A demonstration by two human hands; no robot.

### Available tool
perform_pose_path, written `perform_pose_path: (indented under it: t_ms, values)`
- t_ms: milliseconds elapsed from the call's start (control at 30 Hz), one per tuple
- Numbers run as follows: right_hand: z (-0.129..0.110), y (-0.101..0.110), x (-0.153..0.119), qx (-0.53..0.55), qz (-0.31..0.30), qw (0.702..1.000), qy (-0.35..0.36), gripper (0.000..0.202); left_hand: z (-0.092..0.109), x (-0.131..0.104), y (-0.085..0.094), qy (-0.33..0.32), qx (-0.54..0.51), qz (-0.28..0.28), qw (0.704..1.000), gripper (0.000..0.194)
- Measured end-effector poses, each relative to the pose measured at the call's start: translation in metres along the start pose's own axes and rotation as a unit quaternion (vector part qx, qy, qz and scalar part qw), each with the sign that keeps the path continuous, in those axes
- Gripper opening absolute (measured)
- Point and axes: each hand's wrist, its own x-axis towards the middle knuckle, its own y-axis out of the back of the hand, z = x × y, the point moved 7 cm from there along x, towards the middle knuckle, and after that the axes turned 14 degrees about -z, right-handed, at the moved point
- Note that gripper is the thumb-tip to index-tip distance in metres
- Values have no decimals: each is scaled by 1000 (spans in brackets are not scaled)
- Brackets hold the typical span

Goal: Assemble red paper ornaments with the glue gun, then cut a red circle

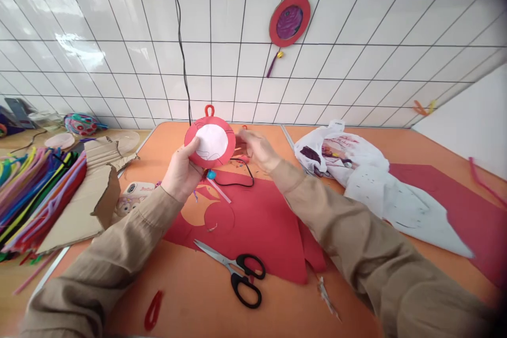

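In my left hand (184, 169) is a round red paper ornament (191, 152) with a white centre and a red pipe-cleaner loop on top. My thumb rests on its front and the fingers are behind it. My right hand (257, 150) is close to the ornament's right edge, its fingers curled together; whatever they hold is hidden. Just above those fingertips shows a small red tip. A blue bead (211, 174) and a black cord (241, 185) are below the ornament. Scissors (227, 262) with black handles lie in front, partly over red paper (261, 222).
Pipe cleaners (39, 195) in many colours and torn cardboard (75, 222) lie left, near a phone (134, 195). A white plastic bag (356, 153) lies right. One finished-looking ornament (273, 26) hangs on the tiled wall. A red loop (153, 310) lies at the front.
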Motion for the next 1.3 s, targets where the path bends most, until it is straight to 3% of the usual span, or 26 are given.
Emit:
perform_pose_path:
  t_ms: [67,133,300,500,733,933,1300]
  values:
    - [-7,-1,-21,136,-7,991,-15,70,-10,-3,-4,-7,-4,-16,1000,12]
    - [-14,-4,-38,199,8,980,-29,52,-20,-6,-10,-6,-1,-35,999,13]
    - [-18,-8,-65,183,60,980,-53,26,-30,-13,-22,22,46,-88,995,27]
    - [-21,-9,-83,138,23,988,-61,15,-15,-7,-31,41,194,-129,972,30]
    - [-12,-19,-84,138,-6,989,-53,30,-17,-2,-22,36,195,-88,976,40]
    - [4,-19,-82,110,-3,991,-70,27,-25,0,-16,52,177,-69,980,39]
    - [12,-19,-83,67,12,995,-75,26,-29,0,-16,62,164,-69,982,36]
